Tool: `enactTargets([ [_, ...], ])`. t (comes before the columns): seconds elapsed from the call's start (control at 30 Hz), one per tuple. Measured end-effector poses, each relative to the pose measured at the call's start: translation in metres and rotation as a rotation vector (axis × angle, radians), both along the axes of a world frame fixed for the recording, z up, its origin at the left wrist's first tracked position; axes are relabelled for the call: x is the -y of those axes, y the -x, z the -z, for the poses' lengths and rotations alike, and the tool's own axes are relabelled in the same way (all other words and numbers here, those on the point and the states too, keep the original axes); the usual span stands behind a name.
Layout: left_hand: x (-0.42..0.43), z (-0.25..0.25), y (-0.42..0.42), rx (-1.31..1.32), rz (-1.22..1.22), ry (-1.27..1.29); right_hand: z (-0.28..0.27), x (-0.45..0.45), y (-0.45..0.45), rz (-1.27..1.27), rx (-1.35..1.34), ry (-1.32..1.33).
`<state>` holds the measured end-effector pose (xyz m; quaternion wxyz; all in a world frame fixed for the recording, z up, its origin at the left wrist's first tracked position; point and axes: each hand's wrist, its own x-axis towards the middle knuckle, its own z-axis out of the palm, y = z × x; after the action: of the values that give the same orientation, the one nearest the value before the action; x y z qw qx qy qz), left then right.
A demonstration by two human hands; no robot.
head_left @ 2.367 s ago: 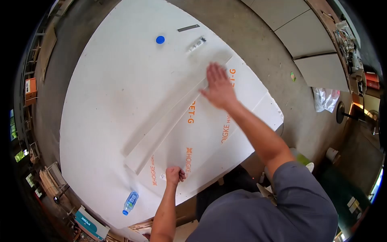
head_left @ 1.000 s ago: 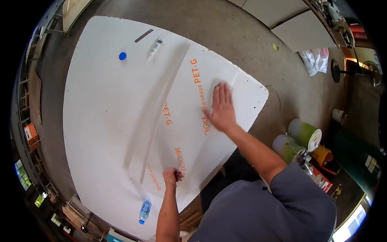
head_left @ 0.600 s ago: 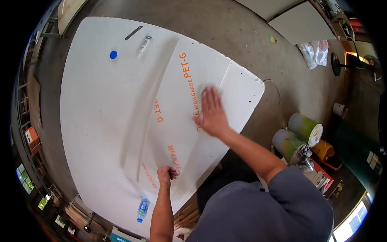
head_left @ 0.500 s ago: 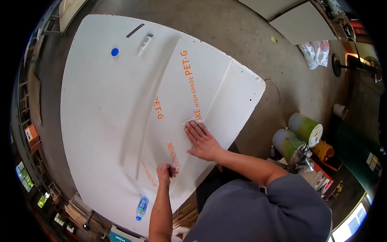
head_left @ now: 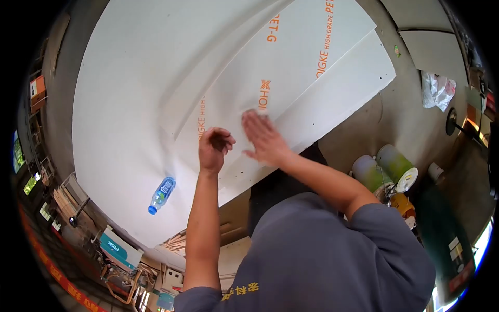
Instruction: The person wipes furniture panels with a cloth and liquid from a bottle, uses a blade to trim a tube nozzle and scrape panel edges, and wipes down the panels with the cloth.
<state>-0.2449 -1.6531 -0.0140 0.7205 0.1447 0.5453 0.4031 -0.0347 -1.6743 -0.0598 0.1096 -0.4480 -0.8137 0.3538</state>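
My right hand (head_left: pixel 264 136) lies nearly flat and slightly blurred on a white sheet (head_left: pixel 234 86) printed with orange lettering. Its fingers press down on a white cloth, of which almost nothing shows beneath them. Just to its left, my left hand (head_left: pixel 214 148) is half curled over the sheet's near end, thumb apart from the fingers, with nothing visible inside. A plastic water bottle (head_left: pixel 162 194) with a blue cap lies on its side on the white board (head_left: pixel 125 104), left of my left forearm.
The printed sheet lies on the larger white board, whose right edge (head_left: pixel 356 112) runs diagonally above the floor. Paint-smeared buckets (head_left: pixel 393 165) stand at right, with a plastic bag (head_left: pixel 437 91) farther back. A teal-and-white machine (head_left: pixel 120 248) and wood strips (head_left: pixel 73 200) are at lower left.
The view has shifted toward the board's near end. My right hand has slid nearer along the sheet, closer to my left hand, and the cloth has gone with it. My left hand's fingers have loosened.
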Motion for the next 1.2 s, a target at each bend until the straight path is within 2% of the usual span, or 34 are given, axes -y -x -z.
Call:
enactTargets([
  [0.07,0.038,-0.028,0.038,0.038,-0.079,0.007,-0.002,0.017,0.009,-0.095,-0.047,-0.074],
  [0.13,0.095,-0.044,0.085,-0.019,-0.123,0.029,-0.009,-0.04,-0.03,0.06,0.224,-0.116],
  [0.17,0.127,-0.046,0.108,-0.066,-0.143,0.063,-0.002,-0.076,-0.067,0.246,0.243,-0.224],
  [0.2,0.157,-0.047,0.127,-0.115,-0.16,0.093,0.019,-0.111,-0.108,0.39,0.401,-0.399],
  [0.27,0.203,-0.043,0.152,-0.249,-0.183,0.13,0.038,-0.14,-0.134,0.735,0.392,-0.451],
  [0.33,0.225,-0.038,0.16,-0.254,-0.226,0.163,0.028,-0.079,-0.066,0.646,0.454,-0.39],
  [0.4,0.224,-0.033,0.157,-0.246,-0.22,0.19,0.012,0.019,0.025,0.366,0.415,-0.077],
  [0.47,0.222,-0.031,0.156,-0.244,-0.202,0.222,0.002,0.07,0.062,0.264,0.194,-0.023],
  [0.53,0.222,-0.029,0.157,-0.22,-0.158,0.213,0.006,0.026,0.022,0.267,0.353,-0.041],
  [0.6,0.233,-0.032,0.162,-0.217,-0.186,0.22,0.027,-0.049,-0.073,0.47,0.329,-0.3],
  [0.67,0.251,-0.032,0.169,-0.213,-0.231,0.254,0.049,-0.122,-0.163,0.548,0.534,-0.468],
  [0.77,0.268,-0.03,0.174,-0.252,-0.237,0.275,0.032,-0.102,-0.131,0.488,0.507,-0.443],
  [0.83,0.269,-0.029,0.175,-0.212,-0.301,0.284,0.023,-0.033,-0.054,0.393,0.43,-0.37],
  [0.87,0.264,-0.029,0.174,-0.216,-0.314,0.29,0.012,0.009,-0.009,0.296,0.321,-0.244],
  [0.9,0.257,-0.033,0.17,-0.195,-0.306,0.258,0.002,0.05,0.037,0.13,0.354,-0.123],
  [0.93,0.252,-0.036,0.168,-0.173,-0.294,0.227,-0.006,0.084,0.075,0.018,0.229,0.012],
  [1.0,0.244,-0.038,0.164,-0.146,-0.298,0.214,-0.015,0.121,0.12,-0.174,0.04,-0.016],
  [1.07,0.241,-0.043,0.162,-0.133,-0.283,0.185,-0.013,0.104,0.096,-0.189,0.109,0.036],
  [1.1,0.245,-0.043,0.163,-0.125,-0.284,0.191,-0.019,0.074,0.064,-0.162,0.258,0.046],
  [1.13,0.252,-0.041,0.166,-0.117,-0.29,0.194,-0.013,0.047,0.023,-0.035,0.332,-0.045],
  [1.17,0.261,-0.036,0.17,-0.106,-0.303,0.19,-0.003,0.025,-0.011,0.071,0.51,-0.253],
  [1.2,0.271,-0.033,0.172,-0.095,-0.313,0.193,-0.01,0.014,-0.023,0.109,0.497,-0.266],
])
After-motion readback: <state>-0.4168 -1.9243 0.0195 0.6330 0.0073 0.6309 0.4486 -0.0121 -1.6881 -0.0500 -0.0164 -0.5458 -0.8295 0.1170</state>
